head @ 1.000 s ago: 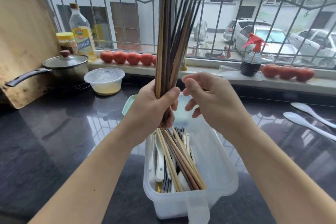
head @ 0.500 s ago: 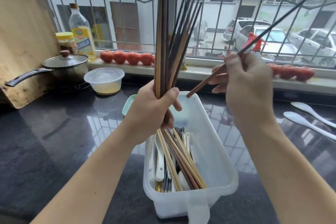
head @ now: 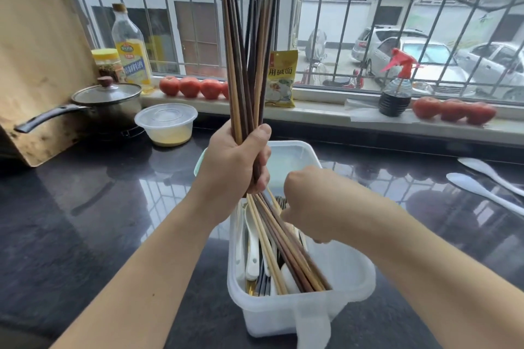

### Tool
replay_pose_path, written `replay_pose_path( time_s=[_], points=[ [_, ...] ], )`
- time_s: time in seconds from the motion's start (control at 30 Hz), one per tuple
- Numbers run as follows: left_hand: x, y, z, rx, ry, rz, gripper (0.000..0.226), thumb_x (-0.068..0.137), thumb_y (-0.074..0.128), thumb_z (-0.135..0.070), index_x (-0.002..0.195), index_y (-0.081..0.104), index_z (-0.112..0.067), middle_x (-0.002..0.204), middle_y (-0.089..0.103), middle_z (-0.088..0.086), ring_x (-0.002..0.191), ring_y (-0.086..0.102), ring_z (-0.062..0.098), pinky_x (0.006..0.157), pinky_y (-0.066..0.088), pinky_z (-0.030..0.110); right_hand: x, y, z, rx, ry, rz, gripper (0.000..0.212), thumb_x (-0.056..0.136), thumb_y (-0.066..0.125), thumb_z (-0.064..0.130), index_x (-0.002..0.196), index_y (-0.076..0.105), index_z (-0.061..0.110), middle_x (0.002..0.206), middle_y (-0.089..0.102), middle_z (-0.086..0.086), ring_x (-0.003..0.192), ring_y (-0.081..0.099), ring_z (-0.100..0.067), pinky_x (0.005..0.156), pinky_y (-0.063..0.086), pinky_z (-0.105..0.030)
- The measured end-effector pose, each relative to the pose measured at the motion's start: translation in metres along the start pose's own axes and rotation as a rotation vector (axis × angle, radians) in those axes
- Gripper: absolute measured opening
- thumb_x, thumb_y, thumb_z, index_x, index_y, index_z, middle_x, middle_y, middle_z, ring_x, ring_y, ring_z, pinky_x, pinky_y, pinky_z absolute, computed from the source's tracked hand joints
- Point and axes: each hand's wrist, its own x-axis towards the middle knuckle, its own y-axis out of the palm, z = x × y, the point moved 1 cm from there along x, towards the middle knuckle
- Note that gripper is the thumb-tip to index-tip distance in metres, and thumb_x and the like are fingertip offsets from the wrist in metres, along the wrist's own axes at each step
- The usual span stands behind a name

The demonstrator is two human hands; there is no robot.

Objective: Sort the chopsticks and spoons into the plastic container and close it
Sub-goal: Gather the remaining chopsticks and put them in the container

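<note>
Here the left hand [head: 232, 161] fingers clamp upright chopsticks [head: 246, 65]; right hand [head: 314, 204] fingers curl, contents hidden.

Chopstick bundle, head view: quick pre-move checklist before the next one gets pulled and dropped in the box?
1. Left hand grips the chopstick bundle upright: ok.
2. Right hand is free to pull another stick: cannot tell, fingers face away, low over the plastic container.
3. Container is open: ok.
4. Room beside the sorted chopsticks inside it: ok, right half bare.
5. All spoons are in: not ok, two white spoons lie on the counter at right.
6. Lid is within reach: cannot tell.
</note>
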Motion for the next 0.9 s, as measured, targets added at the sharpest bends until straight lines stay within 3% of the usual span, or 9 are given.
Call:
replay_pose_path(
  time_s=[0.07, 0.17, 0.27, 0.33, 0.53, 0.7, 0.83, 0.9],
  points=[
    [0.0, 0.0, 0.0, 0.008, -0.004, 0.011, 0.019, 0.105, 0.055, -0.017, 0.088, 0.047, -0.017, 0.065, 0.051, 0.009, 0.041, 0.044, 0.024, 0.041, 0.036, 0.026, 0.002, -0.01, -0.012, 0.12, 0.018, -0.056, 0.027, 0.098, 0.057, 0.018, 0.072, 0.054, 0.013, 0.071, 0.063, -0.003, 0.06, 0.063, -0.019, 0.057, 0.057, -0.033],
    [-0.001, 0.0, 0.0, 0.04, 0.003, 0.016, 0.016, 0.105, 0.054, -0.016, 0.091, 0.048, -0.015, 0.066, 0.056, 0.009, 0.041, 0.047, 0.024, 0.042, 0.037, 0.026, 0.002, -0.024, -0.034, 0.609, 0.066, -0.283, 0.022, 0.1, 0.057, 0.018, 0.083, 0.07, 0.013, 0.074, 0.073, -0.001, 0.057, 0.071, -0.015, 0.053, 0.06, -0.03],
    [-0.002, 0.0, -0.001, 0.085, 0.012, 0.036, 0.012, 0.105, 0.054, -0.015, 0.094, 0.049, -0.015, 0.068, 0.061, 0.009, 0.042, 0.05, 0.027, 0.043, 0.036, 0.027, -0.001, -0.024, -0.036, 0.968, -0.021, -0.498, 0.018, 0.103, 0.056, 0.023, 0.095, 0.071, 0.019, 0.081, 0.073, 0.002, 0.06, 0.071, -0.01, 0.054, 0.057, -0.026],
    [-0.002, 0.001, -0.001, 0.123, 0.027, 0.097, 0.006, 0.105, 0.054, -0.014, 0.099, 0.053, -0.014, 0.069, 0.062, 0.01, 0.042, 0.05, 0.027, 0.042, 0.035, 0.027, 0.0, -0.021, -0.029, 1.111, -0.111, -0.52, 0.014, 0.103, 0.057, 0.024, 0.105, 0.07, 0.019, 0.087, 0.073, 0.003, 0.069, 0.072, -0.011, 0.059, 0.06, -0.027],
    [-0.005, 0.004, -0.003, 0.22, 0.063, 0.232, 0.009, 0.104, 0.053, -0.008, 0.106, 0.057, -0.015, 0.071, 0.066, 0.009, 0.04, 0.053, 0.028, 0.039, 0.036, 0.026, 0.006, -0.013, -0.021, 1.19, -0.125, -0.632, 0.012, 0.098, 0.065, 0.019, 0.088, 0.071, 0.018, 0.076, 0.071, 0.002, 0.068, 0.066, -0.006, 0.062, 0.056, -0.023],
    [-0.005, 0.002, -0.004, 0.189, 0.049, 0.23, 0.003, 0.105, 0.054, -0.012, 0.106, 0.056, -0.014, 0.081, 0.073, 0.014, 0.045, 0.06, 0.033, 0.04, 0.038, 0.027, 0.002, -0.013, -0.023, 1.171, -0.131, -0.687, 0.015, 0.101, 0.06, 0.019, 0.091, 0.068, 0.014, 0.078, 0.071, 0.0, 0.072, 0.069, -0.009, 0.063, 0.056, -0.025],
    [-0.003, 0.0, -0.002, 0.173, 0.051, 0.122, 0.011, 0.105, 0.053, -0.012, 0.095, 0.05, -0.009, 0.072, 0.068, 0.009, 0.04, 0.053, 0.028, 0.04, 0.037, 0.026, -0.011, -0.032, -0.036, 1.432, -0.017, -0.954, 0.015, 0.106, 0.05, 0.018, 0.094, 0.06, 0.016, 0.085, 0.074, -0.006, 0.07, 0.074, -0.018, 0.059, 0.06, -0.028],
    [-0.002, -0.002, 0.0, 0.082, 0.026, 0.043, 0.015, 0.105, 0.054, -0.012, 0.091, 0.049, -0.01, 0.062, 0.055, 0.007, 0.038, 0.046, 0.023, 0.04, 0.036, 0.025, -0.017, -0.04, -0.046, 1.299, 0.059, -1.006, 0.015, 0.105, 0.052, 0.02, 0.094, 0.061, 0.016, 0.083, 0.073, -0.006, 0.065, 0.073, -0.017, 0.054, 0.059, -0.028]
  ],
)
